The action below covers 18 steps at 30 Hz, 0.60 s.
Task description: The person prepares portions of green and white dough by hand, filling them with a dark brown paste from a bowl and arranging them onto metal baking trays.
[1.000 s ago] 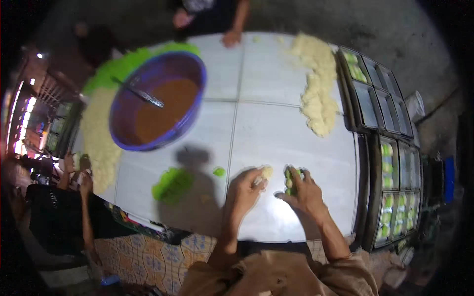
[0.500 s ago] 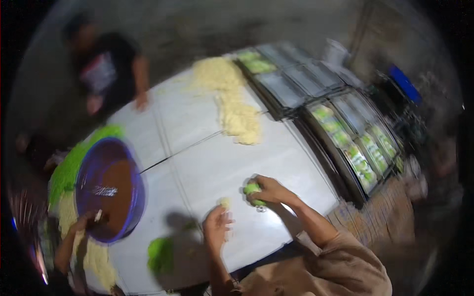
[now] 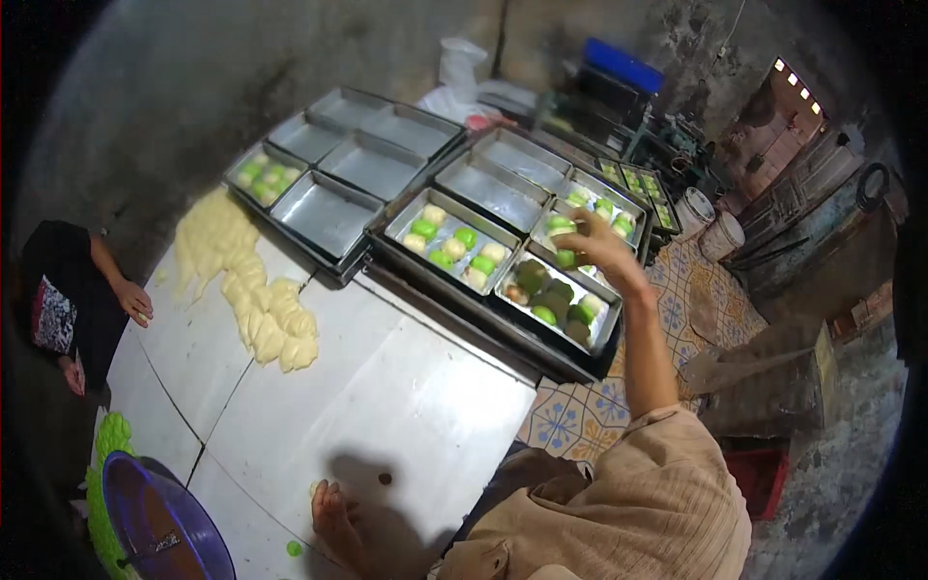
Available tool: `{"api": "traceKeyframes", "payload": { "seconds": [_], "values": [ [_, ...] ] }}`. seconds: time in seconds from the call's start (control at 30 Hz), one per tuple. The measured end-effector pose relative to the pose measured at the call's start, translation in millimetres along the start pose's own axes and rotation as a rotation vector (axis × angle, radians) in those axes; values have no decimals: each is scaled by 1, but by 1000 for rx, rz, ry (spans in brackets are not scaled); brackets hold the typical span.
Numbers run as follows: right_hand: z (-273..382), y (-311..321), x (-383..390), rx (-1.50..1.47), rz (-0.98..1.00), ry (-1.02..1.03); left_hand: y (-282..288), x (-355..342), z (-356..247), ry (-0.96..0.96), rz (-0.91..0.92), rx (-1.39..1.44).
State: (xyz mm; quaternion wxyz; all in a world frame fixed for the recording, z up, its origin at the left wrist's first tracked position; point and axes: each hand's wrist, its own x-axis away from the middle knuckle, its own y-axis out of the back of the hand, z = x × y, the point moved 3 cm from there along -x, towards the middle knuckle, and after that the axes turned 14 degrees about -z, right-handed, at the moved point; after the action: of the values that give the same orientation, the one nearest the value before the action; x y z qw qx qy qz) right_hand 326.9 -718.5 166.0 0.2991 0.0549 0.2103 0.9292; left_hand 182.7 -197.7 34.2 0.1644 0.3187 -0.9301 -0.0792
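Observation:
My right hand [image 3: 601,249] is stretched over the black-framed set of metal baking tins [image 3: 488,188] at the right of the table, its fingers apart. Just under the fingertips sits a green dough ball [image 3: 565,258]; they look close to it, but contact is unclear. The tins nearby hold green and pale dough balls [image 3: 449,249], and my hand's shadow falls on the nearest tin [image 3: 549,307]. Low over the white tabletop, my left hand [image 3: 336,522] is closed, with a small piece of pale dough [image 3: 316,489] at its fingertips.
Pale dough [image 3: 271,314] lies along the table's far side, beside another set of tins [image 3: 329,208]. A purple basin [image 3: 159,512] and green dough [image 3: 111,435] are at left. A small green bit [image 3: 294,548] lies near my left hand. Another person [image 3: 72,290] stands at far left.
The view has turned right. My right hand has moved from the table, where it held a green dough ball, to above the tins. My left hand stays over the table.

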Motion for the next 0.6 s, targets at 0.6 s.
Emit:
{"api": "traceKeyframes", "payload": {
  "seconds": [0.6],
  "values": [
    [-114,-191,-253,749,-152,883,-52,-11,0,159,13,-47]
  ]
}}
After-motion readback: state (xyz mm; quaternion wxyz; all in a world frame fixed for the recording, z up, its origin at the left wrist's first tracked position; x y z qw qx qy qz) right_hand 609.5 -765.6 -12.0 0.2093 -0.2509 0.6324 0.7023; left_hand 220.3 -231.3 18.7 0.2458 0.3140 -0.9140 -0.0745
